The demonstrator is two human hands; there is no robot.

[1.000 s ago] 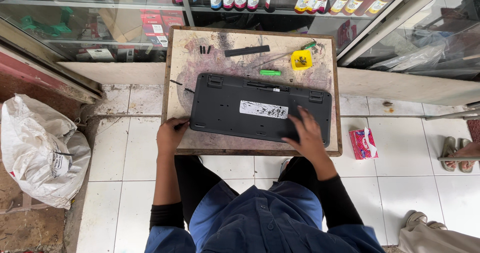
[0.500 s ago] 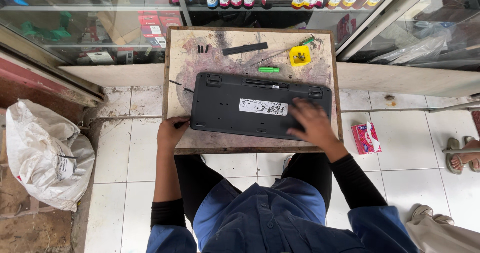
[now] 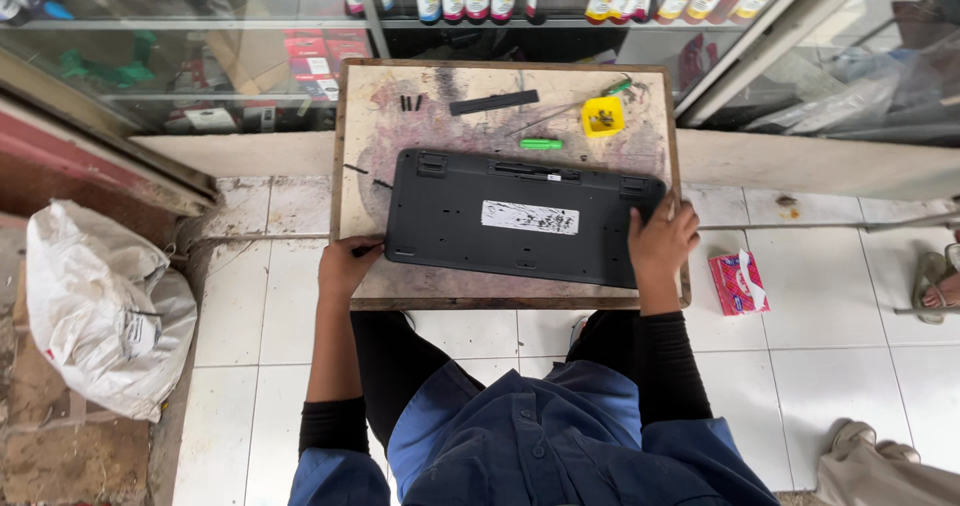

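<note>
keyboard face down, a hand at each end

the dark grey keyboard [image 3: 520, 216] lies upside down on the worn wooden table [image 3: 400, 126], its underside and a white label facing up. its long axis runs left to right across the table, tilted a little so that the right end sits slightly nearer the person than the left. it covers most of the near half of the table, and its near edge lies close to the table's near edge.

the right hand [image 3: 660, 244] rests on the keyboard's right end, fingers spread and laid flat over the corner, thumb toward the middle; it presses rather than clasps. the left hand [image 3: 347, 266] is at the keyboard's near left corner, fingers curled, and seems to pinch a thin dark thing at the edge; whether it grips the casing itself i cannot tell. both hands are in contact with or right at the keyboard, one at each end of its long axis, so neither is clearly nearer.

beyond the keyboard, on the far side of the table, lie a green screwdriver [image 3: 541, 145] just beside its far edge, a small yellow tray [image 3: 603, 117] holding tiny dark bits, a black strip [image 3: 493, 102] and a few loose black pieces [image 3: 410, 103]. right of the keyboard, off the table, a red packet [image 3: 738, 282] lies on the white floor tiles. well to the left of it slumps a white sack [image 3: 100, 306].
</note>
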